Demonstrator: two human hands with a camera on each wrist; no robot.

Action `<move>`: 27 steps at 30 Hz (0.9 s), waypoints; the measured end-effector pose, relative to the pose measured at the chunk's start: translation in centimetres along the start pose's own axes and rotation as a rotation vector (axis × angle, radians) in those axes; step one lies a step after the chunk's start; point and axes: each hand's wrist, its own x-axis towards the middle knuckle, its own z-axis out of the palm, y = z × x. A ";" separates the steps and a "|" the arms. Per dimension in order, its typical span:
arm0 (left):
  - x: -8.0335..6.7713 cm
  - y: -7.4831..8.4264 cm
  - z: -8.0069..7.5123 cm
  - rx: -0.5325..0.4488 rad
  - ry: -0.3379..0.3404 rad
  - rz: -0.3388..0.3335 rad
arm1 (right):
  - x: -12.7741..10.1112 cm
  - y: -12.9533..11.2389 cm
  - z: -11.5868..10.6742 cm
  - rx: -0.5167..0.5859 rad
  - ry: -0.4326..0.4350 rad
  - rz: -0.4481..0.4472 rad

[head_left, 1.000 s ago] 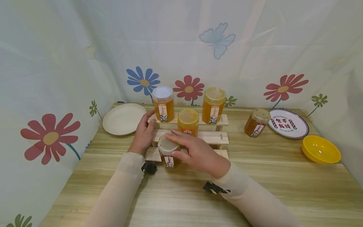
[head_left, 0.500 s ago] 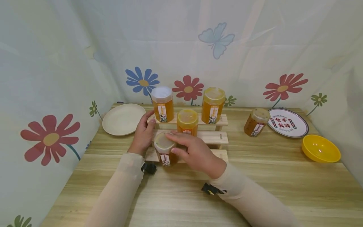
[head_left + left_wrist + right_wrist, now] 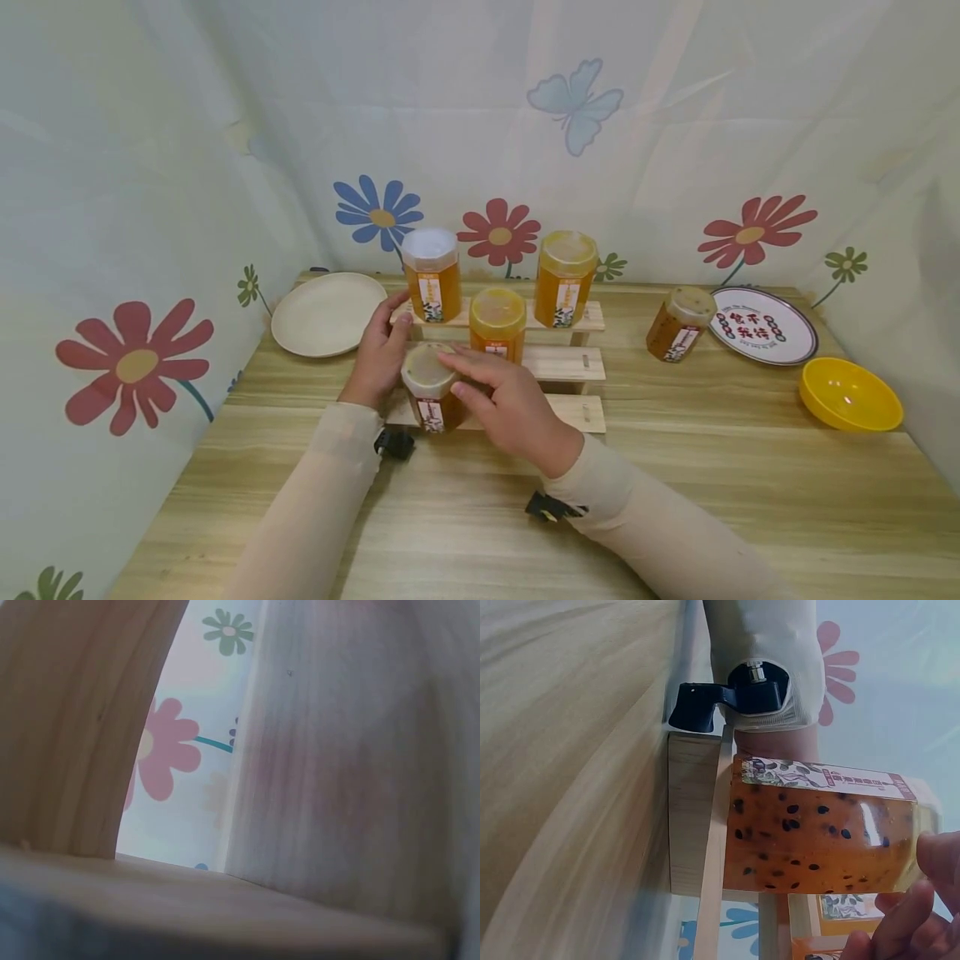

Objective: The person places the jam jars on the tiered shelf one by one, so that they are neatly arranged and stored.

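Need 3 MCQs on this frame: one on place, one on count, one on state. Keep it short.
1. Where does the seeded jar stand?
A. bottom step of the wooden rack
B. on the cream plate
C. in the yellow bowl

2. How many jars show in the head view?
A. three
B. five
C. seven

3. What is the right hand doing?
A. lying flat on the table
B. fingers curled round the seeded jar at its lid
C. lifting the bowl

Answers:
1 A: its base sits on the lowest plank.
2 B: four on the rack, one beside the printed plate.
3 B: the grip shows in both head and right wrist views.
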 end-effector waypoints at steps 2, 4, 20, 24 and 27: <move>0.0 0.0 0.0 0.002 -0.001 0.005 | 0.0 0.0 0.1 0.008 0.009 0.000; 0.1 -0.1 0.0 0.007 0.000 0.009 | 0.0 0.0 0.2 0.015 0.013 0.000; 0.1 -0.1 -0.1 0.022 -0.007 0.001 | 0.3 0.1 0.1 0.082 -0.043 0.059; 0.2 -0.3 -0.1 0.022 -0.008 -0.009 | 0.3 0.0 -0.1 0.067 -0.065 0.068; 0.2 -0.4 -0.1 0.018 -0.010 -0.017 | 0.1 -0.5 -0.6 0.035 -0.068 0.052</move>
